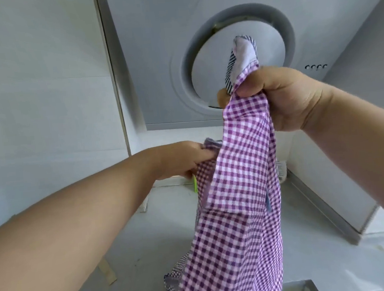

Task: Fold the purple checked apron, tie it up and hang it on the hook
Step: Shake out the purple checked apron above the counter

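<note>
The purple checked apron (234, 188) hangs in a long bunched column in front of me, down past the bottom edge of the view. My right hand (282, 95) is closed around its top, where a striped band and a pale strap end stick up above my fist. My left hand (185, 158) reaches in from the left and pinches the apron's left edge lower down, its fingers partly hidden behind the cloth. A thin checked strap (176, 272) dangles near the bottom. No hook shows in the view.
A grey range hood with a round vent (230, 37) is straight ahead above the worktop (153, 241). White wall tiles fill the left. A green item (195, 184) peeks out behind the apron, and a steel edge (327, 212) runs along the right.
</note>
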